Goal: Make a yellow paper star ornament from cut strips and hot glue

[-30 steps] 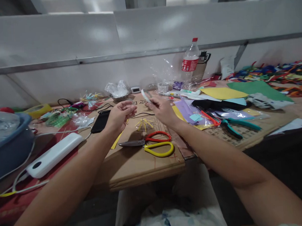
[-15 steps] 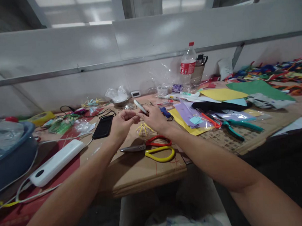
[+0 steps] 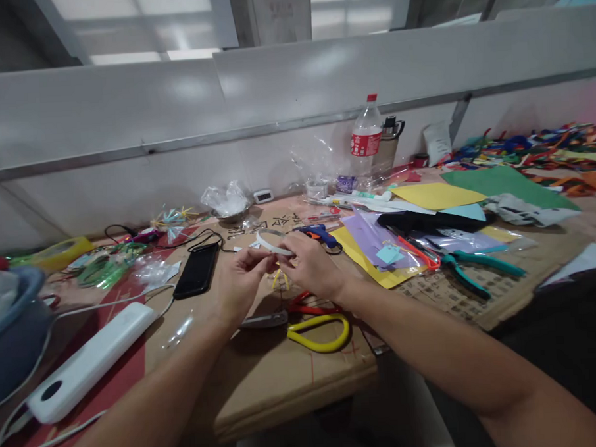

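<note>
A thin white ring point(image 3: 269, 244), which looks like a narrow roll of tape, tilts above the table in the fingers of my right hand point(image 3: 307, 262). My left hand point(image 3: 242, 282) is pinched close against the right fingertips at the ring's near edge; what lies between its fingers is hidden. Just under the hands stands a small spray of yellow strips point(image 3: 279, 279), partly covered. Scissors with one red and one yellow handle point(image 3: 327, 344) lie on the cardboard point(image 3: 275, 389) below my wrists, their blades pointing left.
Left of my hands lie a black phone point(image 3: 196, 271) and a white power strip point(image 3: 94, 361) with cables, beside a blue basin point(image 3: 16, 328). To the right are a blue glue gun point(image 3: 318, 234), coloured sheets point(image 3: 438, 196) and teal-handled pliers point(image 3: 465, 275). A bottle point(image 3: 366, 141) stands behind.
The white ring has turned from edge-on to showing its round opening. Both hands sit slightly lower in view, still close together. The camera view has shifted a little.
</note>
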The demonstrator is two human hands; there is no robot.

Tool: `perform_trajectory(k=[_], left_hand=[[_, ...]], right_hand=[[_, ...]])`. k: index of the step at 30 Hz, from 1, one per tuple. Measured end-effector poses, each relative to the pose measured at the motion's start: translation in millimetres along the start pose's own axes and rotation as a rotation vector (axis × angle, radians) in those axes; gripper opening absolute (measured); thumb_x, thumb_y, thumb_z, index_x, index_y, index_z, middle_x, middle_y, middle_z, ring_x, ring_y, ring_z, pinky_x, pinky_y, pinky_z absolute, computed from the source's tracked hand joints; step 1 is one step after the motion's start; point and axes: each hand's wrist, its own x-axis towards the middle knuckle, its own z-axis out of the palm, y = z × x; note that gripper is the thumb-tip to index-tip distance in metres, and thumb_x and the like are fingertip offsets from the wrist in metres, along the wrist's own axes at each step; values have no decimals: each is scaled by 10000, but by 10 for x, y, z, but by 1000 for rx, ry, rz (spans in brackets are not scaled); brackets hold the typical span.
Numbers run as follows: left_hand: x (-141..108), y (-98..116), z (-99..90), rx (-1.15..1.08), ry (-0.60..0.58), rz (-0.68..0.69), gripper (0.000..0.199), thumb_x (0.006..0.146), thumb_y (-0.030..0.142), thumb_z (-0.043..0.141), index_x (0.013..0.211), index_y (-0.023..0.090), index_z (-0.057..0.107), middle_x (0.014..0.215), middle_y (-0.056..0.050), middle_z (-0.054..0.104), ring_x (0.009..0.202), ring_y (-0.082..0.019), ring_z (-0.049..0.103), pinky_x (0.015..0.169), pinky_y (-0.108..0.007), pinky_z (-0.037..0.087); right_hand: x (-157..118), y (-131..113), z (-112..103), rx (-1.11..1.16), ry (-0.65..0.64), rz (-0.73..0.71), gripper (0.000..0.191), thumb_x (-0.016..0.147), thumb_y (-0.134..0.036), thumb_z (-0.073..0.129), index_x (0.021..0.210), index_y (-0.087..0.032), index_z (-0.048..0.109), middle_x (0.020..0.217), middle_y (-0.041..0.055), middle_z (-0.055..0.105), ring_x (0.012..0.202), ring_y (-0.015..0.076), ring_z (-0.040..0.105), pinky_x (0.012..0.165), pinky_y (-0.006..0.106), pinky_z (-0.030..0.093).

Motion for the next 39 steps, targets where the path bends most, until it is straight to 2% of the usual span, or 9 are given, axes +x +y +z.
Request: perform_trajectory(k=[4, 7, 10, 13, 16, 20, 24, 29, 39], left_hand=[[-54, 31, 30, 84, 36, 86, 99, 715, 260, 769, 719, 184, 704, 704, -20, 711, 669, -165, 665, 667, -289, 533], [-49, 38, 38, 57, 59, 32, 125, 723, 281, 771, 756, 177, 710, 713, -29, 717, 664, -169, 672, 660, -294, 535], [3, 0, 23, -48, 101, -38, 162, 723, 280, 785, 786, 157, 702, 717, -36, 717, 647, -148, 657, 659, -279, 521], [70, -61, -8, -148, 130, -62, 161, 725, 260, 782, 795, 143, 698, 744, -42, 719, 652, -122, 636, 668, -257, 501], [119, -84, -35, -205, 174, -81, 171, 681, 237, 799, 764, 137, 688, 772, -47, 723, 665, -114, 628, 674, -248, 487], [154, -56, -52, -225, 208, -72, 178, 644, 223, 802, 730, 142, 670, 751, -42, 717, 653, -116, 624, 679, -255, 481], [176, -33, -62, -257, 219, -83, 200, 628, 214, 800, 751, 144, 658, 757, -41, 715, 630, -103, 607, 657, -242, 469], [202, -26, -93, -310, 207, -119, 234, 610, 209, 803, 777, 147, 652, 741, -23, 690, 622, -89, 589, 629, -222, 453], [192, 20, -71, -256, 175, -149, 237, 606, 224, 802, 788, 142, 675, 746, -27, 674, 620, -85, 565, 611, -227, 430]], right_hand=[[13, -41, -21, 56, 13, 8, 84, 823, -224, 566, 761, -250, 617, 817, 23, 642, 835, 205, 614, 743, 389, 511], [103, -22, -209, 106, 51, 71, 33, 825, -260, 599, 806, -240, 617, 784, 4, 640, 725, 167, 594, 670, 344, 512], [233, 133, -578, 149, 269, 212, 196, 943, -396, 491, 979, -249, 615, 795, 17, 605, 700, 153, 579, 651, 322, 498], [319, 394, -940, 161, 477, 276, 295, 978, -466, 402, 1128, -280, 574, 1046, 61, 602, 811, 165, 609, 722, 342, 535], [321, 630, -1146, 174, 586, 276, 392, 973, -570, 360, 1184, -308, 562, 1084, 68, 593, 942, 208, 621, 730, 363, 555], [269, 737, -1223, 225, 619, 215, 457, 943, -657, 353, 1113, -308, 595, 1007, 69, 583, 968, 226, 613, 735, 373, 559], [242, 662, -1198, 397, 662, 220, 337, 913, -604, 490, 960, -290, 605, 875, 30, 560, 838, 180, 601, 733, 339, 556], [217, 592, -1084, 470, 643, 258, 302, 901, -571, 548, 907, -274, 603, 796, -2, 542, 759, 144, 593, 697, 290, 552], [156, 597, -1050, -64, 272, 512, 208, 943, -338, 501, 895, -190, 639, 796, 40, 683, 726, 158, 636, 659, 274, 502]])
